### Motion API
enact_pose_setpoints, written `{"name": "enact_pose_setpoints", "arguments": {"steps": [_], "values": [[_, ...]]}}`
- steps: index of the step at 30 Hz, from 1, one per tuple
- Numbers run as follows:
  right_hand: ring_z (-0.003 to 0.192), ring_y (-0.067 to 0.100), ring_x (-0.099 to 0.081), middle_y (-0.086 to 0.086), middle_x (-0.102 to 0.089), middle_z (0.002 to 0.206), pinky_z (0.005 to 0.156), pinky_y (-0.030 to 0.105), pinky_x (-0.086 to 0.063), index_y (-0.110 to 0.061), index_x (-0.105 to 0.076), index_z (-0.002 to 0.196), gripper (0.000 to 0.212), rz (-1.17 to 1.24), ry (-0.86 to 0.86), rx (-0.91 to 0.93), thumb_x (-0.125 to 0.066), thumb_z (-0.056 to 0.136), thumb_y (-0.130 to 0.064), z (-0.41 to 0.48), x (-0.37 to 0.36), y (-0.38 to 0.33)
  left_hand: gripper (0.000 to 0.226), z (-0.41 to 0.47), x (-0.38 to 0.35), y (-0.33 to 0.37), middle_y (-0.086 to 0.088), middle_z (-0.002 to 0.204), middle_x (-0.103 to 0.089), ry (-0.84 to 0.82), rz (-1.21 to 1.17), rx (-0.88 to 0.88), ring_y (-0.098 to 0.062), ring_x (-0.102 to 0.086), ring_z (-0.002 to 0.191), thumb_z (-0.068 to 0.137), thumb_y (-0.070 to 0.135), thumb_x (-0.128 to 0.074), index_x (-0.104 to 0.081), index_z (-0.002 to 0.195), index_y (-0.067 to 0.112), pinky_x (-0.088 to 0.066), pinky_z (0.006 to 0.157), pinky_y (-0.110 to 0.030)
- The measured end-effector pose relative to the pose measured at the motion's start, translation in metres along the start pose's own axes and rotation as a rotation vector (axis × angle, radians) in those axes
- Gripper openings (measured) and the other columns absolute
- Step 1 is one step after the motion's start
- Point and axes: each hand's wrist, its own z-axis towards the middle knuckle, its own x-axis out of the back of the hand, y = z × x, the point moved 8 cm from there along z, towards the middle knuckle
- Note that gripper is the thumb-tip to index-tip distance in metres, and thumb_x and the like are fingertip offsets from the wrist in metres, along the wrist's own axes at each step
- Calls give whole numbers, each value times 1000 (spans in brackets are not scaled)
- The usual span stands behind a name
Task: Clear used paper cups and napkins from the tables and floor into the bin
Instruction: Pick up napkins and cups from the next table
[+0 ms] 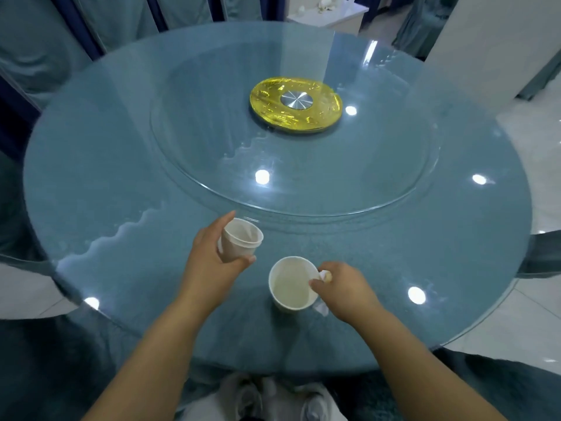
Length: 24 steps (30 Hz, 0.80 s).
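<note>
head | left hand curls round tilted nested cups over glass table; right hand pinches rim of single cup beside napkin scrap | lift straight, nest cups, trap napkin; bin unseen

My left hand grips nested cups, tilted, above the glass table. My right hand pinches the rim of an upright cup, a napkin scrap against my fingers.
</note>
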Motion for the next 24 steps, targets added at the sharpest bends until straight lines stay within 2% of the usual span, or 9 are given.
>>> {"name": "enact_pose_setpoints", "arguments": {"steps": [3,6,8,11,15,19,22,24], "values": [[77,28,-63,6,-67,75,68,33,-50,-16,-62,78,8,130,52,-61,-59,80,-22,-1,2,7,74,1,-1,-6,8,128,-46,-7,-23,-1,-19,-53,108,71,8,-79,-46,127,42,-42,100,-32],[72,31,-66,11,-69,70,69,41,-56,-12,-63,75,7,306,147,-115,-59,77,-17,-9,11,23,73,2,-8,-10,4,130,-49,-17,-62,-1,-23,-55,109,70,9,-80,-45,122,46,-45,99,-39],[72,31,-66,9,-69,71,69,42,-56,-18,-64,74,6,411,229,-141,-60,78,-15,-18,23,36,73,1,-17,-8,4,130,-50,-35,-77,-8,-27,-55,110,69,9,-80,-45,121,47,-46,97,-43],[66,25,-62,1,-66,70,62,34,-52,-23,-64,81,8,514,352,-171,-62,81,-15,-39,49,57,74,-4,-36,2,4,130,-50,-78,-89,-26,-28,-56,109,69,12,-81,-44,122,48,-47,95,-40],[63,24,-59,0,-62,66,65,42,-54,-23,-60,70,16,593,496,-182,-65,81,-13,-71,91,84,75,-21,-58,30,3,130,-51,-116,-127,-88,-25,-60,102,69,13,-81,-44,123,47,-51,88,-38],[64,18,-57,-3,-61,71,60,35,-51,-22,-62,76,12,639,620,-111,-65,83,-13,-111,137,110,73,-51,-80,68,6,127,-52,-127,-167,-148,-16,-61,88,71,13,-80,-44,128,42,-46,70,-20],[64,13,-54,-4,-60,72,53,28,-48,-24,-61,74,16,686,685,-42,-65,83,-10,-145,167,135,74,-85,-107,99,8,123,-53,-140,-213,-195,-13,-61,88,71,14,-81,-45,130,41,-46,70,-20],[64,12,-55,-3,-61,73,54,26,-47,-20,-64,77,13,720,711,7,-65,83,-8,-170,186,157,76,-115,-131,118,10,121,-53,-153,-239,-223,-14,-61,89,68,18,-83,-44,128,44,-47,71,-21]]}}
